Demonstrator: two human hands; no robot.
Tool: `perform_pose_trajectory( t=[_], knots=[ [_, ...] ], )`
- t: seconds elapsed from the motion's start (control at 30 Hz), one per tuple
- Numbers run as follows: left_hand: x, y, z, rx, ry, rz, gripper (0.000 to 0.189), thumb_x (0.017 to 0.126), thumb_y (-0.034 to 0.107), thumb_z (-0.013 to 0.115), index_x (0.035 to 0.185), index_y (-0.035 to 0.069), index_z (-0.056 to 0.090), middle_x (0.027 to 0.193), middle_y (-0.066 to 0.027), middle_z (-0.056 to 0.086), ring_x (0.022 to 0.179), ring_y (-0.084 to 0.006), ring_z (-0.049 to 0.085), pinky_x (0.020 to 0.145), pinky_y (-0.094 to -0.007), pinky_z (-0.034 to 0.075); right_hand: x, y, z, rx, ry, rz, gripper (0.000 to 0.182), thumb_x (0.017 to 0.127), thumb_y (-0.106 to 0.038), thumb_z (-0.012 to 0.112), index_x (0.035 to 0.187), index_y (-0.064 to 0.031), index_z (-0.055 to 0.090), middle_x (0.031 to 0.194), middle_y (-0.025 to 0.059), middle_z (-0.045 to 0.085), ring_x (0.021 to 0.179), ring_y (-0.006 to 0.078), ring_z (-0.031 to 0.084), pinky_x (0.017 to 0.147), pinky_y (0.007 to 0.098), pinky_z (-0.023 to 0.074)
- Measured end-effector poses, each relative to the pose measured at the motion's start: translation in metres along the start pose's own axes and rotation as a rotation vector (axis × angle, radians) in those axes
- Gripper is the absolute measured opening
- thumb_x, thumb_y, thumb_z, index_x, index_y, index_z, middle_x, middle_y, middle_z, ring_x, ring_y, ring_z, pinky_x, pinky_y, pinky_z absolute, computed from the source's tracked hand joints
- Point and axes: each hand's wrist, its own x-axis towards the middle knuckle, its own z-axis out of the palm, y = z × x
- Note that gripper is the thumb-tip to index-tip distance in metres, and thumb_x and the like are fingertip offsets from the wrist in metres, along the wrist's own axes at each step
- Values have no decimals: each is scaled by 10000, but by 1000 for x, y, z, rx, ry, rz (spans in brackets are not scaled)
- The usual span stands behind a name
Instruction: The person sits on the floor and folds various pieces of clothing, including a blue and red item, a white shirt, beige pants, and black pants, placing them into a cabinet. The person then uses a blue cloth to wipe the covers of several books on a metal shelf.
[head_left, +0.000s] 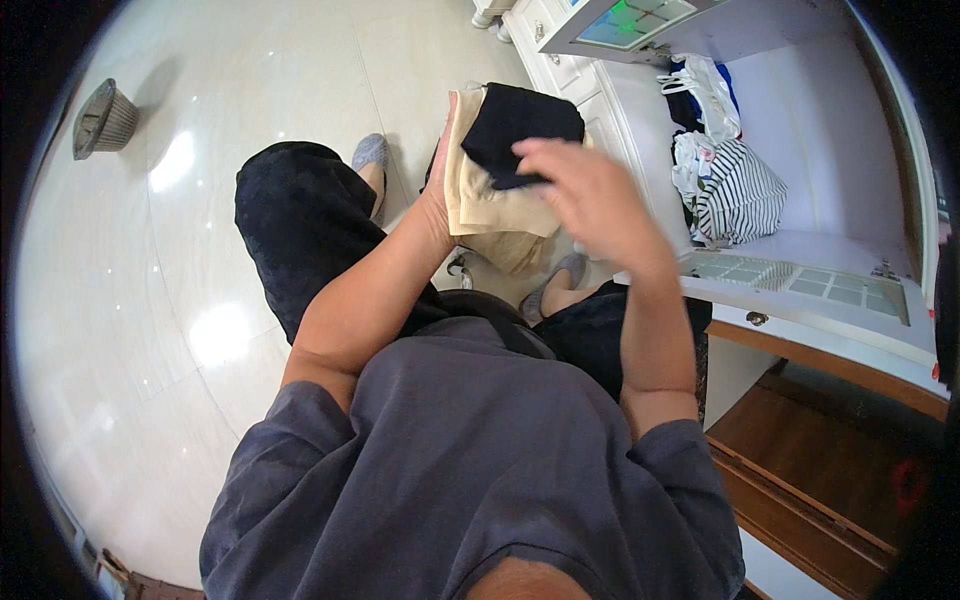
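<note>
My left hand (442, 176) holds up a stack of folded cloth from its left side and below; its fingers are mostly hidden by the cloth. The stack has cream knitted garments (510, 215) with ribbed edges, and a black folded cloth (517, 124) lies on top. More tan cloth (510, 251) hangs beneath. Over the right edge of the black cloth is my right hand (581, 187), blurred, with its fingers partly bent; whether they touch or grip the cloth cannot be told.
On the right stands a white cabinet with its glazed door (795, 281) open. Inside lie a black-and-white striped cloth bundle (739, 191) and white clothes (709, 97). A brown wooden compartment (810, 450) is below. A ribbed basket (109, 120) stands on the tiled floor at the far left.
</note>
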Motion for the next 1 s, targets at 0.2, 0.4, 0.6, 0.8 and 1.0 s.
perform_pose_trajectory(
  t=[0.2, 0.4, 0.6, 0.8, 1.0],
  knots=[
    [2, -2, -11, -113, -71, 22, 867, 904, 761, 292, 1394, 73, 485, 1374, -261, 496, 1208, -424, 546, 1023, -569, 460, -13, -36, 50, -108, 202, 124, 530, 763, -86, 670, 1277, -68, 544, 1372, 121, 524, 1254, 323, 498, 1041, 420, 407],
    [11, -9, -4, 18, 190, 146, 934, 870, 806, 284, 1387, 51, 470, 1386, -239, 496, 1263, -410, 502, 1102, -560, 356, -13, 6, 48, 131, 366, 271, 425, 744, 53, 529, 1147, -32, 637, 1072, 141, 672, 991, 298, 650, 893, 371, 504],
    [20, -12, -33, 111, 361, 81, 1062, 863, 828, 266, 1496, -22, 193, 1458, -276, 307, 1332, -365, 364, 1071, -555, 312, 8, 68, -5, 483, 460, 488, 282, 802, -51, 581, 1071, -9, 652, 845, 168, 694, 749, 213, 658, 719, 323, 508],
    [22, -25, -37, 194, 560, 125, 968, 932, 711, 350, 1524, -12, 98, 1421, -256, 361, 1262, -358, 445, 1028, -520, 377, 25, 124, -50, 795, 315, 541, 365, 846, -54, 623, 1202, 28, 616, 1088, 46, 674, 956, 114, 615, 856, 261, 476],
    [34, -34, -45, 230, 574, 68, 930, 949, 611, 461, 1515, -22, 82, 1292, -220, 473, 1101, -315, 547, 928, -475, 448, 47, 185, -80, 766, 245, 698, 366, 834, -107, 647, 1180, 11, 638, 1061, 54, 684, 923, 139, 638, 838, 280, 488]
  ],
)
